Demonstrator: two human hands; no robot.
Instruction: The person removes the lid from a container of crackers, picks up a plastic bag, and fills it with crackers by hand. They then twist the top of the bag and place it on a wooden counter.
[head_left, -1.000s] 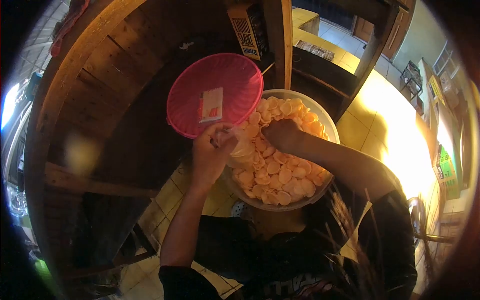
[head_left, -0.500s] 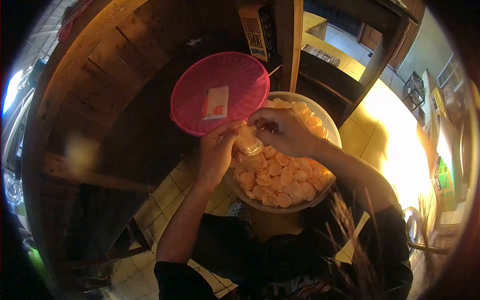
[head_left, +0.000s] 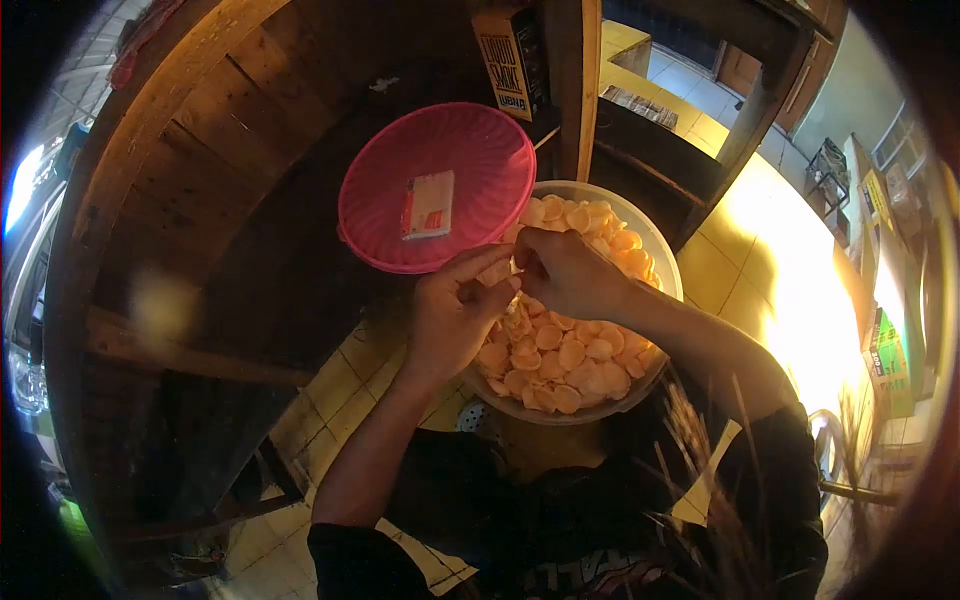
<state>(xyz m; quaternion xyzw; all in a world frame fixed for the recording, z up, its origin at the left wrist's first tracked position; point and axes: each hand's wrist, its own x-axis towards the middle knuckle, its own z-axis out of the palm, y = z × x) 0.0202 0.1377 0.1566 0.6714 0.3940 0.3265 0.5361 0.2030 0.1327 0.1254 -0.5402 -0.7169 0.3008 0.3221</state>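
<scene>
While both hands meet fingertip to fingertip, the right hand point(head_left: 580, 276) lies nearer the chips point(head_left: 565, 356).
The left hand point(head_left: 448, 312) and right pinch what seems a thin plastic bag point(head_left: 497, 272), mostly hidden, its long axis unclear; it sits at two o'clock from the left, nine from the right, with the chip-filled bowl point(head_left: 668, 262) toward five.

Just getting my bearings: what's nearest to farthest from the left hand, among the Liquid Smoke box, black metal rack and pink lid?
1. Pink lid, just beyond the left hand
2. Liquid Smoke box, past the lid
3. Black metal rack, far right
</scene>
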